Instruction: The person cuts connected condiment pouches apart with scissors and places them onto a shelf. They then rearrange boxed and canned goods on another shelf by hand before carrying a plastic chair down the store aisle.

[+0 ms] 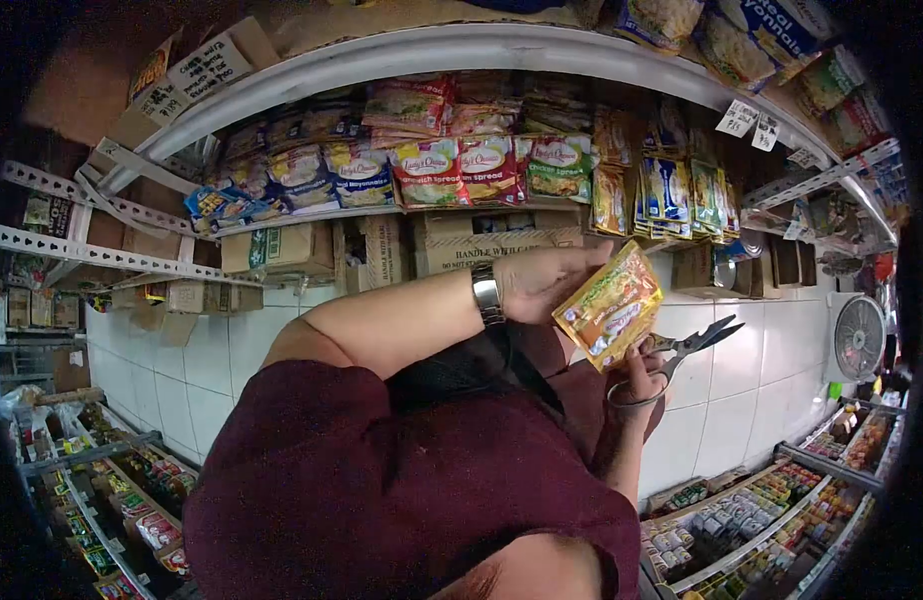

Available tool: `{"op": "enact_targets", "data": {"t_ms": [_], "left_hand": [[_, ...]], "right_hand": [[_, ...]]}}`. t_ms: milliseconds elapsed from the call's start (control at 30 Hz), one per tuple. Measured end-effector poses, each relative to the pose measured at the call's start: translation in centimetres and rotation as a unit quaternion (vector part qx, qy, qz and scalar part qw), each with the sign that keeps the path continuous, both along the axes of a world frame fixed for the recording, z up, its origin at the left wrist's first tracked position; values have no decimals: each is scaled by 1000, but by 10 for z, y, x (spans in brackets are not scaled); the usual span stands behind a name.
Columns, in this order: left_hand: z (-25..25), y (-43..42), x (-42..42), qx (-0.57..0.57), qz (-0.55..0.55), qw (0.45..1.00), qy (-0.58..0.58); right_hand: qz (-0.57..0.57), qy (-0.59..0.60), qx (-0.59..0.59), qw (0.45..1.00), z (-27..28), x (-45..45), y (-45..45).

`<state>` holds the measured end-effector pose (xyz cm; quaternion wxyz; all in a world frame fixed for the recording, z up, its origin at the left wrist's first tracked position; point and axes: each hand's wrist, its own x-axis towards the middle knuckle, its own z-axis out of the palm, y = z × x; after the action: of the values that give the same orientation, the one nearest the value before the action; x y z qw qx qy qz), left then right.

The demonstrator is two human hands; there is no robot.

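Observation:
My left hand (547, 284), with a metal watch (488, 293) at the wrist, reaches in from the left. Its fingers are stretched out flat along the upper left edge of a yellow sachet (616, 306), whose printed label is upside down to me. At the sachet's lower corner is my right hand (639, 376), its fingers closed. It grips a pair of scissors (687, 345), with a handle loop by the palm and dark blades pointing right, slightly apart. The right fingertips also touch the sachet. Part of the left fingers is hidden behind the sachet.
Beyond my hands, a shelf (382, 212) holds red spread pouches (422, 172), blue mayonnaise pouches (360, 176) and hanging sachets (668, 190). Cardboard boxes (282, 250) stand beneath. White tiles (772, 345) lie below, with a fan (859, 338) at right and racks of goods (732, 520) lower right.

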<state>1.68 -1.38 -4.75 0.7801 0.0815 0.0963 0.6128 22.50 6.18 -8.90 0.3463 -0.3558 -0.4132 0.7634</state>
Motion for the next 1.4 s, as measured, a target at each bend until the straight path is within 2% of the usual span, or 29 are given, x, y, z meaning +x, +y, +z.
{"op": "enact_targets", "data": {"t_ms": [33, 100, 133, 233, 300, 333, 367, 433, 500, 533, 567, 633, 667, 700, 767, 800, 833, 900, 933, 967, 1000, 1067, 1100, 1167, 1200, 1267, 1300, 1367, 1400], "left_hand": [[-2, 2, 0, 0, -7, 1000, -2], [-5, 2, -2, -77, -3, 996, 45], [-1, 2, -2, -88, 15, 993, 79], [-10, 6, -16, -92, -43, 991, 88], [-18, 2, -28, -125, -32, 981, 142], [-32, 1, -38, -104, 17, 922, 373], [-43, 1, -45, -71, 61, 811, 578], [-52, -5, -66, -81, 52, 663, 742], [-58, -11, -73, -78, 17, 542, 837], [-60, -12, -72, -71, -26, 517, 852], [-62, -12, -69, -64, -34, 521, 851], [-57, -10, -62, -7, 0, 374, 927], [-55, -4, -57, 25, 54, 365, 929], [-54, 6, -52, 31, 52, 367, 928], [-55, 29, -43, 147, 47, 455, 877], [-72, 42, -41, 218, 69, 416, 880], [-59, 53, -37, 223, 68, 417, 879], [-36, 74, -34, 193, -159, 576, 778], [-35, 80, -33, 187, -162, 611, 752], [-26, 86, -32, 194, -172, 603, 754], [-27, 90, -31, 177, -179, 648, 719], [-32, 94, -33, 125, -186, 714, 664], [-34, 94, -34, 128, -191, 713, 662], [-39, 92, -38, 84, -116, 743, 653], [-40, 88, -39, 46, -118, 776, 618], [-36, 83, -38, 22, -96, 794, 600], [-35, 81, -39, -1, -71, 810, 582], [-46, 80, -45, -6, -75, 809, 582], [-44, 79, -45, -24, -62, 814, 577]], "right_hand": [[-7, -2, 0, 1000, -4, 4, 4], [44, -119, 69, 990, -13, 12, 12], [23, -134, 63, 989, -8, 8, 8], [26, -111, 75, 991, -26, 11, 15], [10, -114, 64, 991, -32, 5, 14], [6, -103, 71, 992, -33, 2, 15], [-3, -96, 77, 992, -35, 4, 15], [48, -275, 80, 957, -52, 11, 25], [91, -285, 74, 951, -53, 17, 24], [82, -289, 68, 951, -56, 17, 26], [100, -297, 86, 946, -60, 19, 27], [113, -307, 102, 939, -60, 18, 29], [97, -292, 135, 942, -57, 17, 29], [80, -276, 169, 943, -54, 16, 31], [94, -281, 203, 933, -54, 19, 41], [97, -258, 228, 934, -49, 17, 43], [100, -235, 253, 933, -38, 15, 43], [92, -245, 192, 946, 1, 7, 38], [90, -328, 188, 921, 30, 0, 35], [72, -351, 202, 912, 26, 3, 37], [53, -374, 215, 901, 22, 6, 39], [54, -339, 228, 911, -7, 18, 49], [61, -300, 248, 919, -13, 25, 54], [74, -448, 212, 865, -21, 51, 61], [114, -446, 255, 850, -34, 67, 64], [125, -321, 289, 893, -14, 74, 43], [123, -321, 287, 894, -1, 81, 32], [244, -287, 77, 923, 12, 94, 15], [241, -288, 75, 924, 13, 100, 10]]}}
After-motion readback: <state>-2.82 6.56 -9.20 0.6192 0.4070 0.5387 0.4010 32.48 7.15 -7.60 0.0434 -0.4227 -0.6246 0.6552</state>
